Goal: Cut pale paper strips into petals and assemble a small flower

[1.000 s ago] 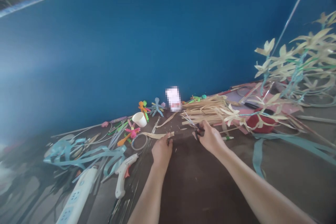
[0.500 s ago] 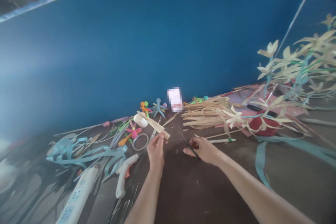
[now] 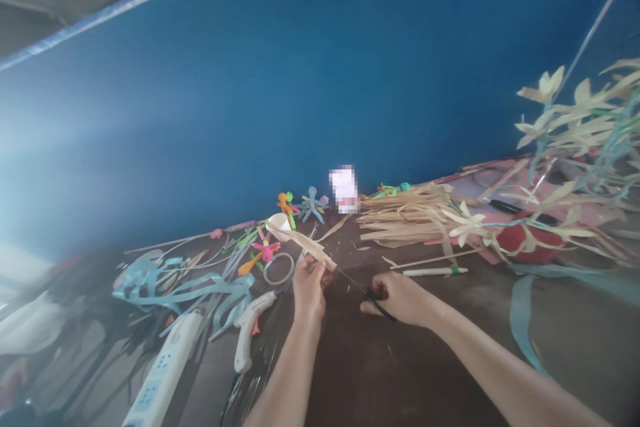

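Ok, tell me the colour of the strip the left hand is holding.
Pale tan, straw-like: the strip in the left hand, seen in the head view.

A dark brown table (image 3: pixel 380 373) runs up to a blue wall. Landmark: the glue gun (image 3: pixel 249 330) on it. Just left of the gun lies a white power strip (image 3: pixel 160 377), and beyond that a tangle of pale blue ribbons (image 3: pixel 185 287). Behind the gun sit a ring of tape (image 3: pixel 279 269) and a white cup (image 3: pixel 279 225). Well to its right lie a heap of straw-coloured strips (image 3: pixel 405 213) and what may be a red bowl (image 3: pixel 525 240).
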A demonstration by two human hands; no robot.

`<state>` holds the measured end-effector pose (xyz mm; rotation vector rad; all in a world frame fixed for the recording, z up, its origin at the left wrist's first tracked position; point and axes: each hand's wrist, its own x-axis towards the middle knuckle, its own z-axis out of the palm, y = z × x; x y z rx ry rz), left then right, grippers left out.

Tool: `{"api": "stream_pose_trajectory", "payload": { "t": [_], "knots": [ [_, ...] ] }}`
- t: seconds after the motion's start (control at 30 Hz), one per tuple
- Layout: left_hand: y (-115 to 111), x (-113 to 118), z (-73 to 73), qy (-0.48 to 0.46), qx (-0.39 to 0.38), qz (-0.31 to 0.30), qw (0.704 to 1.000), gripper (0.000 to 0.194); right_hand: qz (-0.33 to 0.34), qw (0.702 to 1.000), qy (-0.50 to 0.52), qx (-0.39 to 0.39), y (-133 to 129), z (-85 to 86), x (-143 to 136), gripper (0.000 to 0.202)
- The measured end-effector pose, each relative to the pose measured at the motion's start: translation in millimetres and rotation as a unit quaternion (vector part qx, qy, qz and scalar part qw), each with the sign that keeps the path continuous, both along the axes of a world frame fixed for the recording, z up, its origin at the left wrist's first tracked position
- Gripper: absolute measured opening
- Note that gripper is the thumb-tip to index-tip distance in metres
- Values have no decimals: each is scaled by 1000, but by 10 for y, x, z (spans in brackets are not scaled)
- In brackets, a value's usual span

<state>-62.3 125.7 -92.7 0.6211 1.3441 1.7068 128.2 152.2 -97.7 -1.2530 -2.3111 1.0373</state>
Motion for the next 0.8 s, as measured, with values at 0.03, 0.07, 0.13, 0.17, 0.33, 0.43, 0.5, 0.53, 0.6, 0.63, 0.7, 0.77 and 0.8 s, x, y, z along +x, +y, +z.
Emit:
{"api": "stream_pose_trajectory", "payload": {
  "t": [0.03, 0.07, 0.13, 0.17, 0.33, 0.43, 0.5, 0.53, 0.6, 0.63, 0.7, 0.77, 0.8],
  "knots": [
    [-4, -1, 10, -1, -3, 2, 1000, 33, -1, 1000, -2, 0, -1, 9, 1, 38],
    [-8, -3, 21, -1, -6, 4, 1000, 32, -2, 1000, -4, -1, -1, 18, 2, 39],
    [-16, -6, 39, 4, -10, 5, 1000, 31, 2, 1000, -10, -8, -2, 37, 0, 41],
    [-20, -6, 46, 9, -12, 5, 1000, 30, 5, 1000, -12, -12, -2, 44, -2, 42],
    [-33, 5, 55, 26, -13, 4, 1000, 30, 7, 1000, -8, -12, 8, 42, -3, 42],
    [-33, 9, 57, 33, -12, 5, 999, 29, 12, 1000, 0, -22, 21, 21, 1, 40],
    [-34, 10, 58, 42, -12, 6, 999, 29, 15, 999, 4, -32, 28, 15, 1, 40],
    [-34, 10, 59, 46, -11, 5, 999, 29, 16, 999, 6, -36, 30, 17, 1, 40],
    [-36, 11, 57, 53, -11, 3, 999, 28, 17, 999, 8, -39, 34, 28, 2, 40],
    [-36, 11, 56, 56, -12, 3, 998, 28, 17, 999, 9, -40, 35, 34, 4, 40],
    [-37, 12, 55, 64, -12, 1, 998, 27, 19, 999, 13, -46, 39, 44, 10, 40],
    [-36, 14, 57, 73, -12, 0, 997, 27, 21, 998, 18, -52, 46, 44, 18, 41],
    [-36, 14, 61, 78, -11, -1, 997, 27, 23, 998, 22, -56, 51, 41, 23, 41]
  ]
}}
